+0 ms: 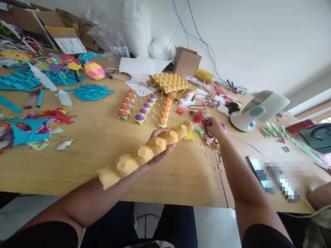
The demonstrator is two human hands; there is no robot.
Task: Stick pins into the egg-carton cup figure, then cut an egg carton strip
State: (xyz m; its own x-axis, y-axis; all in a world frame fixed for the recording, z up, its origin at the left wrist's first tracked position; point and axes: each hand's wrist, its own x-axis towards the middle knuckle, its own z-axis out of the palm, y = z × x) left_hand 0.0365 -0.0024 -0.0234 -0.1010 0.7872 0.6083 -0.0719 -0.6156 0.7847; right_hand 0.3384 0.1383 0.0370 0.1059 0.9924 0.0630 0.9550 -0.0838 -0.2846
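A long strip of yellow egg carton [141, 151] lies slantwise over my left hand [165, 151], whose fingers wrap around it from below. Out to the right, my right hand [216, 129] is closed on the dark handles of a pair of scissors [207, 126], beside a small red cup [199, 116]; the blades are hard to make out. Beyond the strip stand three painted carton caterpillars with pin feelers: a red one [127, 104], a purple one [145, 109] and an orange one [165, 112].
A yellow egg tray [169, 83] sits at the back near a cardboard box [186, 62]. On the right are a white fan [258, 110] and a phone [260, 174]; another person's arm [320, 196] rests there. Blue carton pieces [90, 92] and paper scraps [33, 129] cover the left.
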